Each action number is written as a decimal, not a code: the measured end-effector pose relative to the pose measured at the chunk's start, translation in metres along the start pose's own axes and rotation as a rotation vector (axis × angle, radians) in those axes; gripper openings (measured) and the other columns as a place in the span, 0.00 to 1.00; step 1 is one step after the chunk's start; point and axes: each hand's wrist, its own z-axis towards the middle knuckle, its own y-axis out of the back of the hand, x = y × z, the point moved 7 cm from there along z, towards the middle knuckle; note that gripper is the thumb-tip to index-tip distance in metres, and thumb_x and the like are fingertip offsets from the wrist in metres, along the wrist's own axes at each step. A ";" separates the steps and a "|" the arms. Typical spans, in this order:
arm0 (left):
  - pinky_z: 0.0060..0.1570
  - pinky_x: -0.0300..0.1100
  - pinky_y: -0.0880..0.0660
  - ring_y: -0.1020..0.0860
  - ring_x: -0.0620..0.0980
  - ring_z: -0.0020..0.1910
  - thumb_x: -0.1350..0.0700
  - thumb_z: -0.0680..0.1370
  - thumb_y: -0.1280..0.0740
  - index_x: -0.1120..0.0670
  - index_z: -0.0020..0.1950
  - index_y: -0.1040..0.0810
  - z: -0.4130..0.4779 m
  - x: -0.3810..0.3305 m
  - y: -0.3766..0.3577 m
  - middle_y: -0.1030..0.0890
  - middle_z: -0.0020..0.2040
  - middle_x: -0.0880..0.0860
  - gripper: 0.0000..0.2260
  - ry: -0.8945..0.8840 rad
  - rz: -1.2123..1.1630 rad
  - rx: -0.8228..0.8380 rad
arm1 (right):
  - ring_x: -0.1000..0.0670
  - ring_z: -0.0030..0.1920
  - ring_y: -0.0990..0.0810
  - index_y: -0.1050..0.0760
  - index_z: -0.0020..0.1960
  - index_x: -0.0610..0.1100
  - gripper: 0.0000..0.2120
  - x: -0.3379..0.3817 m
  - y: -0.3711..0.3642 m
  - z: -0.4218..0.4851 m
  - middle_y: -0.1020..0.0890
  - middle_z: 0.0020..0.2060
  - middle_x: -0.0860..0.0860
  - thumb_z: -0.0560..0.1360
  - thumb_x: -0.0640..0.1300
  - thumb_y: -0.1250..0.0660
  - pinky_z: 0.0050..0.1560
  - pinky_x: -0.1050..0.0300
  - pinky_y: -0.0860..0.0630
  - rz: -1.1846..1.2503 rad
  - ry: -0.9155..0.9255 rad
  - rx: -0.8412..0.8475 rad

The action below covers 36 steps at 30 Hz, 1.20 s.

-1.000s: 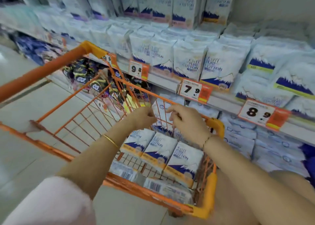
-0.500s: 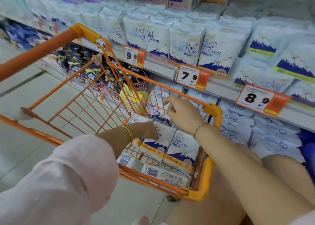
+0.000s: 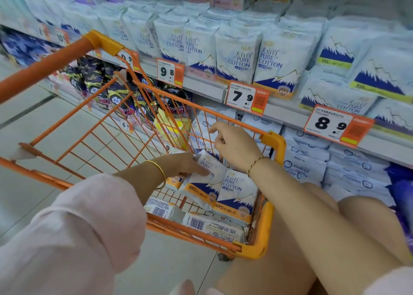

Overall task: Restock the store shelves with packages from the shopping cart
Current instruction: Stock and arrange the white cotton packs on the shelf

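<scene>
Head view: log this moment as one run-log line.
stage: picking from cart | left hand: grips white package in cart | right hand: curled, grip unclear | shelf: package not yet placed

The left hand (image 3: 184, 165) has dropped from the cart (image 3: 275, 143) rim and now grips a tilted package (image 3: 211, 179).

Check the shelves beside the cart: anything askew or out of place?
The white plastic packs with yellow-green stripes above the 8.9 price tag slump tilted and piled, unlike the upright white Pure Cotton packs left of them.
</scene>
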 end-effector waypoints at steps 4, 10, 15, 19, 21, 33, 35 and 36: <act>0.52 0.47 0.25 0.25 0.55 0.53 0.51 0.70 0.26 0.59 0.61 0.33 -0.017 -0.031 0.012 0.25 0.56 0.56 0.26 -0.089 0.395 -0.141 | 0.44 0.40 0.21 0.29 0.62 0.46 0.15 0.003 0.005 -0.002 0.21 0.40 0.46 0.77 0.38 0.45 0.45 0.43 0.23 0.061 -0.001 -0.040; 0.52 0.49 0.26 0.23 0.55 0.51 0.51 0.71 0.27 0.59 0.57 0.28 -0.118 -0.094 0.057 0.22 0.53 0.55 0.20 -0.313 0.532 -0.045 | 0.63 0.44 0.25 0.26 0.58 0.46 0.11 0.020 0.069 -0.027 0.23 0.44 0.57 0.76 0.40 0.37 0.46 0.71 0.28 0.384 0.085 -0.336; 0.52 0.41 0.21 0.18 0.49 0.52 0.58 0.65 0.27 0.58 0.57 0.25 -0.191 -0.150 0.116 0.17 0.52 0.52 0.21 -0.661 -0.065 -0.016 | 0.59 0.45 0.24 0.30 0.59 0.50 0.14 0.016 0.140 -0.033 0.23 0.47 0.56 0.76 0.53 0.35 0.44 0.65 0.27 0.628 -0.034 -0.406; 0.50 0.39 0.21 0.19 0.50 0.54 0.58 0.67 0.28 0.61 0.64 0.29 -0.196 -0.200 0.143 0.19 0.57 0.54 0.27 -0.855 -0.280 -0.121 | 0.55 0.45 0.19 0.33 0.61 0.48 0.22 0.017 0.168 -0.017 0.19 0.49 0.52 0.72 0.56 0.32 0.36 0.62 0.25 0.669 -0.086 -0.319; 0.50 0.38 0.21 0.19 0.50 0.54 0.57 0.69 0.30 0.61 0.65 0.30 -0.187 -0.222 0.150 0.19 0.58 0.55 0.26 -0.908 -0.353 -0.172 | 0.54 0.42 0.19 0.31 0.57 0.47 0.19 0.016 0.189 -0.001 0.19 0.49 0.51 0.73 0.54 0.31 0.32 0.61 0.24 0.603 -0.092 -0.361; 0.70 0.48 0.39 0.35 0.54 0.71 0.50 0.81 0.43 0.57 0.73 0.37 -0.086 -0.292 0.194 0.35 0.73 0.56 0.22 -0.760 0.334 -0.645 | 0.53 0.33 0.27 0.32 0.53 0.39 0.14 -0.050 0.278 0.137 0.25 0.45 0.47 0.74 0.44 0.31 0.24 0.65 0.27 0.636 -0.290 -0.730; 0.71 0.48 0.41 0.38 0.55 0.73 0.50 0.82 0.45 0.58 0.73 0.37 -0.079 -0.302 0.196 0.36 0.73 0.58 0.22 -0.761 0.416 -0.638 | 0.51 0.42 0.25 0.34 0.62 0.37 0.21 -0.052 0.286 0.159 0.25 0.49 0.47 0.74 0.44 0.31 0.37 0.62 0.24 0.520 -0.248 -0.773; 0.71 0.49 0.41 0.37 0.56 0.72 0.50 0.82 0.45 0.59 0.73 0.36 -0.076 -0.306 0.197 0.35 0.73 0.59 0.21 -0.763 0.442 -0.637 | 0.51 0.45 0.26 0.34 0.61 0.38 0.21 -0.053 0.288 0.170 0.25 0.48 0.49 0.74 0.44 0.31 0.40 0.61 0.29 0.449 -0.217 -0.778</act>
